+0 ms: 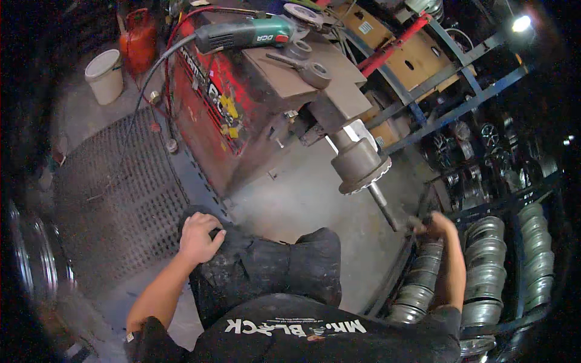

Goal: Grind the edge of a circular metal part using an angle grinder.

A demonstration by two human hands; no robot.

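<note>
My left hand point(203, 237) rests on my bent left knee, fingers lying over the dark trouser cloth point(254, 266) and thumb apart, holding nothing. My right hand point(434, 225) is out to the right, close to the free end of a steel shaft point(381, 202). Motion smears its fingers, so whether it touches the shaft or holds anything is unclear. The shaft sticks out of a round metal hub point(357, 162) with a toothed rim, mounted on a red machine point(206, 109). On the machine's top lie a green and black angle grinder point(248, 36) and a ring-ended metal tool point(311, 72).
A perforated dark mat point(121, 193) covers the floor at left. Beyond it stand a white bucket point(104, 75) and an orange gas cylinder point(138, 42). Stacked metal wheel rims point(484, 260) fill a rack at right. Cardboard boxes point(420, 66) sit on a blue metal frame point(466, 100).
</note>
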